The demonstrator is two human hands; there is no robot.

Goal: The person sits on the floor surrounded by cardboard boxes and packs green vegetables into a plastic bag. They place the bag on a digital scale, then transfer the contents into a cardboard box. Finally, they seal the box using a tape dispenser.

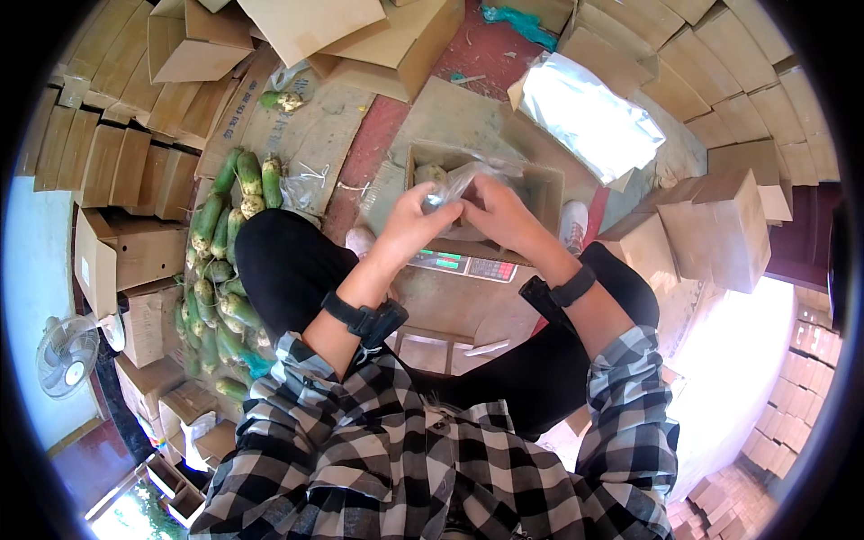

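Note:
Both hands are at a clear plastic bag (472, 174) over an open cardboard box (543, 196). My left hand (418, 219) pinches the bag's gathered film between thumb and fingers. My right hand (499, 210) grips the film just beside it, the fingertips nearly meeting. Within the box, a pale green radish (432, 173) shows at the far left corner; the hands and film hide much of the rest. Beneath the box is a digital scale (466, 264) with lit green displays and a red-and-grey keypad facing me.
Green radishes (209, 226) lie piled beside my left knee, with one radish (282, 101) farther off. A carton with silver foil lining (587, 111) stands at the front right. Stacked cartons (709, 74) line the sides. A fan (71, 358) stands at the far left.

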